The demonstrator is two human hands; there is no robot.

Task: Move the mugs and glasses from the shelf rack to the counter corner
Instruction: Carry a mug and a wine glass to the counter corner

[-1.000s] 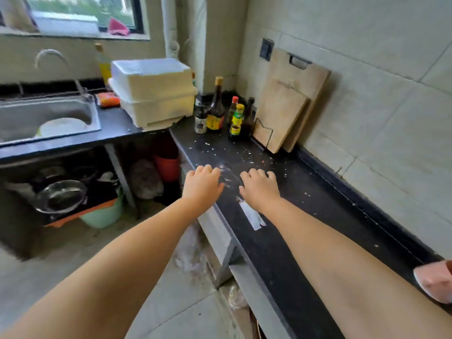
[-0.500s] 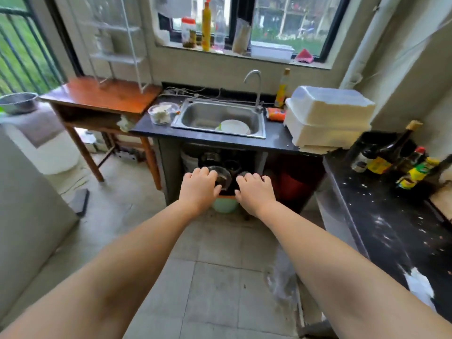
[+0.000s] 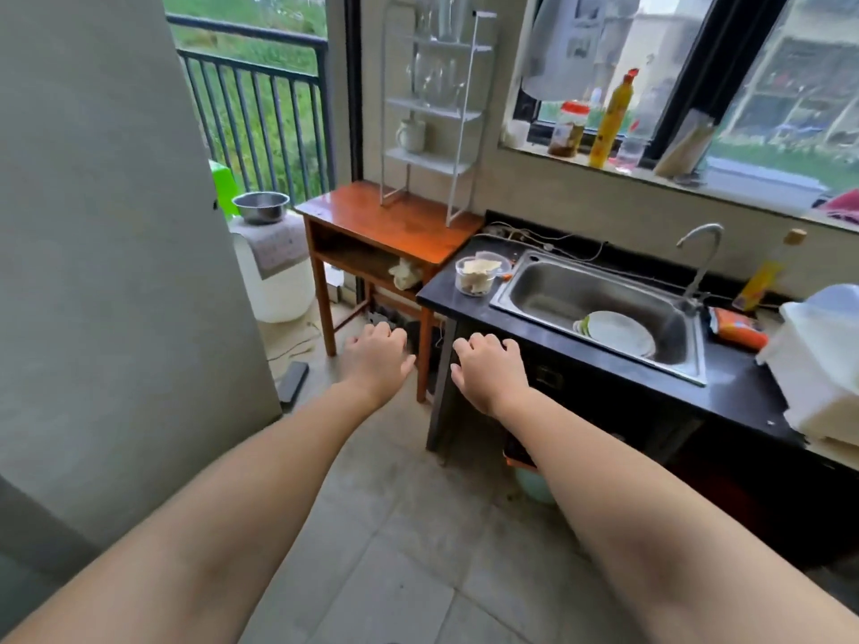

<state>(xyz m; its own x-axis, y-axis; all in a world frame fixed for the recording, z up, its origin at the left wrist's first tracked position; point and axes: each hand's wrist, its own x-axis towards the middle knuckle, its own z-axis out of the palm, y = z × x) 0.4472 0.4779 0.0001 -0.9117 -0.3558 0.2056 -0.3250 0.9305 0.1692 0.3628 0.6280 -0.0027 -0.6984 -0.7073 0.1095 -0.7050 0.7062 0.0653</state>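
1. My left hand is held out palm down above the floor; its fingers are loosely curled, close together, and grip nothing.
2. My right hand is held out just beside it, apart from it, in the same pose: fingers loosely curled, gripping nothing.
3. The white rack stands on the wooden table, well beyond both hands.
4. A white mug sits upright on the rack's lower shelf, at its left side.
5. Clear glasses stand on the shelf above the mug; more glassware shows on the top shelf, too blurred to count.
6. The black counter adjoins the table on the right and holds a steel sink with a white plate in it.
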